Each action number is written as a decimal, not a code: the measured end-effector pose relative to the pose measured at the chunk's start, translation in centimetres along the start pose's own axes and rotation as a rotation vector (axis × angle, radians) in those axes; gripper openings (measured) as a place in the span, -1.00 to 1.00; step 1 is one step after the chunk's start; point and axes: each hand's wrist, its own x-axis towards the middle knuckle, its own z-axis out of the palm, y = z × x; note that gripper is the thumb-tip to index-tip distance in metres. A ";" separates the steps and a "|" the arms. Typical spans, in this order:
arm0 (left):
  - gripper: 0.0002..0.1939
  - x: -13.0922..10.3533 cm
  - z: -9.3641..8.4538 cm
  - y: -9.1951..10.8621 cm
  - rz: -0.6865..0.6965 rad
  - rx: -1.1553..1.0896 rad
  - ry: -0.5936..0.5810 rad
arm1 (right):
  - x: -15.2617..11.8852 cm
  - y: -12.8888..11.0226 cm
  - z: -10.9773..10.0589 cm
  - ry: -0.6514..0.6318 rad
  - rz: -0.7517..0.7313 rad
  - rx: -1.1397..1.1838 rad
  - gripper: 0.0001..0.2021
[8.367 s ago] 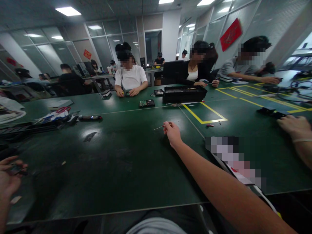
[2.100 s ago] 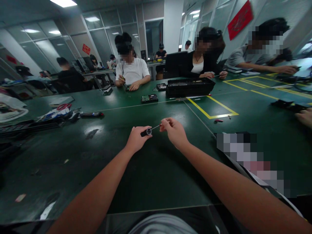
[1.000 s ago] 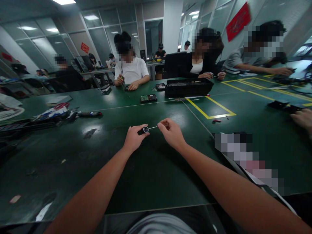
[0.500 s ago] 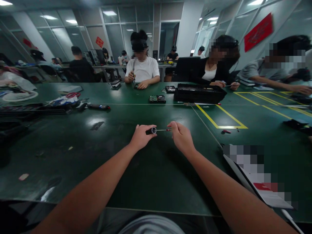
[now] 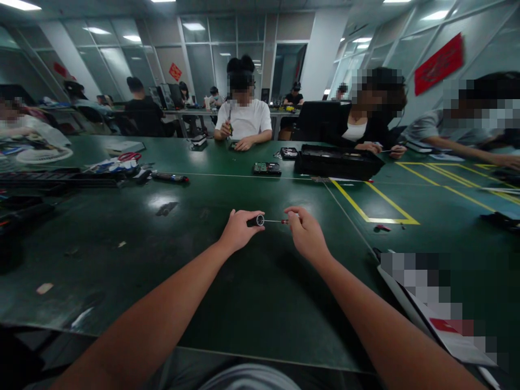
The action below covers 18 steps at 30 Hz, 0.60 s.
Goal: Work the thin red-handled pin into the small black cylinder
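Note:
Above the middle of the green table [image 5: 227,303], my left hand [image 5: 239,230] grips a small black cylinder [image 5: 255,220] between thumb and fingers; its pale ring-shaped end points toward me and to the right. My right hand [image 5: 304,230] pinches a thin screwdriver by its red handle [image 5: 285,221]. The screwdriver's metal shaft [image 5: 273,220] runs left to the side of the cylinder's ringed end. Whether its tip touches or enters the cylinder is too small to tell.
Beyond my hands lie a green circuit board device [image 5: 267,168] and a long black casing [image 5: 339,161]. A black tool [image 5: 169,177] and red-handled scissors [image 5: 130,156] are at the left. Papers [image 5: 442,319] lie at the right. Several people sit across the table.
The whole view has shifted slightly, so the scene sits a little lower and further right. Both hands keep their holds, and the screwdriver stays at the cylinder.

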 end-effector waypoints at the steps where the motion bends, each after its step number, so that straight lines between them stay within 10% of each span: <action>1: -0.61 0.0 0.0 0.1 -0.002 0.000 -0.005 | 0.0 0.1 0.0 0.005 -0.012 0.026 -0.70; 18: -0.60 0.0 -0.3 0.0 -0.022 -0.007 0.036 | 0.1 0.1 0.6 0.016 0.046 0.261 -0.70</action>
